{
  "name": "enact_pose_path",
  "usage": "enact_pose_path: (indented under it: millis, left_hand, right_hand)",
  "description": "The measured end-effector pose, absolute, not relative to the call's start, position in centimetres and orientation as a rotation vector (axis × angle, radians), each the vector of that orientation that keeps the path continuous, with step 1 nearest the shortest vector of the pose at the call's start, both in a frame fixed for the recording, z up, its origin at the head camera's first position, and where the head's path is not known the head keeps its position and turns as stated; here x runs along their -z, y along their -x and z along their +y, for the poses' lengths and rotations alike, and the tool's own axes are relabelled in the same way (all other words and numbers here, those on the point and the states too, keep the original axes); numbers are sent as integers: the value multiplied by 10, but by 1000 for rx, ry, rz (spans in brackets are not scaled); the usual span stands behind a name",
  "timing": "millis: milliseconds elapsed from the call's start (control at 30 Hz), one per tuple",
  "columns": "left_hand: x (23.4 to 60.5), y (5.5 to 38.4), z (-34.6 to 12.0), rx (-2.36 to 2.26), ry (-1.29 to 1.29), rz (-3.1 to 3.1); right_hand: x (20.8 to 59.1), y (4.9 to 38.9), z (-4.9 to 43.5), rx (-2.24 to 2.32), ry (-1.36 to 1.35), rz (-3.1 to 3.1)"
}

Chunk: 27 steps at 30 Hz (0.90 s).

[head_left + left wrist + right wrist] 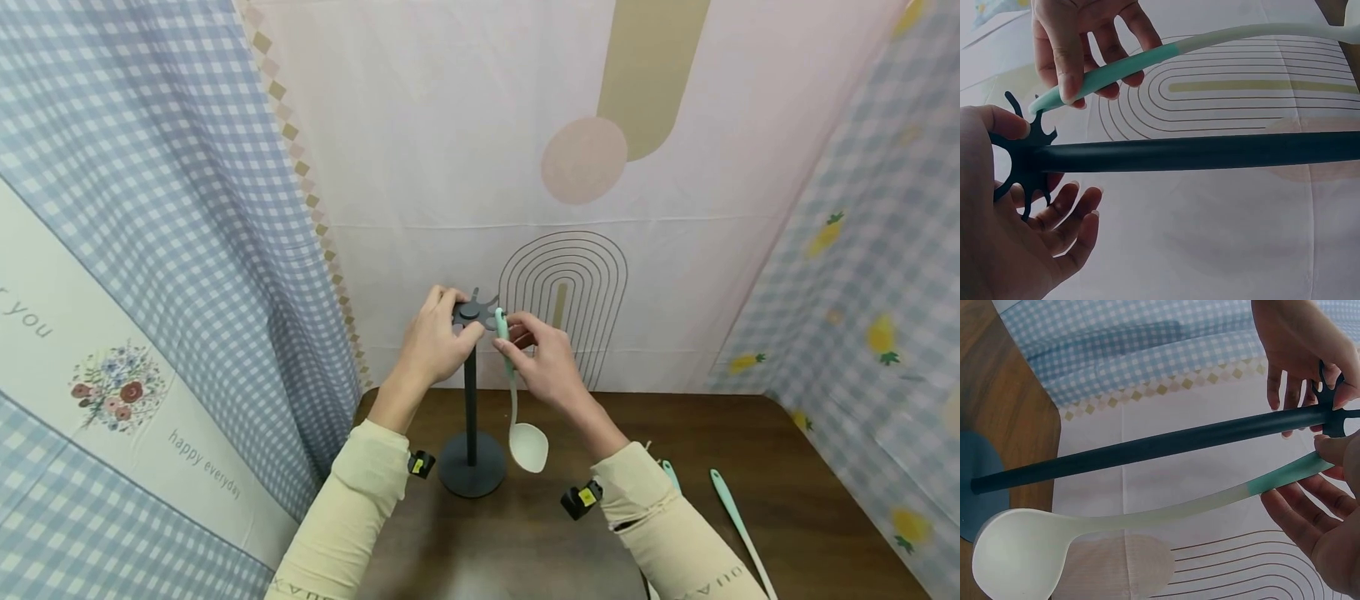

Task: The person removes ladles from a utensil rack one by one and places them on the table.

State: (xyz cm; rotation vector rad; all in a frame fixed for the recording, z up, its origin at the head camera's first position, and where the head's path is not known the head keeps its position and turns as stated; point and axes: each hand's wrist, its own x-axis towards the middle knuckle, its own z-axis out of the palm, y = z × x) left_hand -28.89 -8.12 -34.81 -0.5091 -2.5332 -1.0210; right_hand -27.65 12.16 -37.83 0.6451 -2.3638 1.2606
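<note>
A dark utensil stand (471, 400) rises from a round base, with a ring of hooks (1025, 159) at its top. My left hand (437, 343) grips that hook ring, thumb on one side and fingers around the other. Close beside it, my right hand (546, 360) pinches the mint-green handle of a ladle (1019, 556) between thumb and fingers. The ladle hangs with its cream bowl down, right of the pole. Its handle end (1044, 103) is at one hook in the left wrist view; whether the hook passes through its hole I cannot tell.
On the brown table (600, 542), a mint-handled utensil (738, 521) lies at the right. Another green handle (671, 473) shows partly behind the right sleeve. A patterned cloth (450, 167) hangs behind the table, with checked curtains (187, 208) at the sides.
</note>
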Motion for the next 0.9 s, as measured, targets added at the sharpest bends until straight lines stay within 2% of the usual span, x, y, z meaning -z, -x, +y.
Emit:
enact_pose_path:
  millis: [900]
  left_hand:
    - [348,290,-81,1043,521,-2532]
  right_hand:
    - [376,276,128,-1285,-624,-2352]
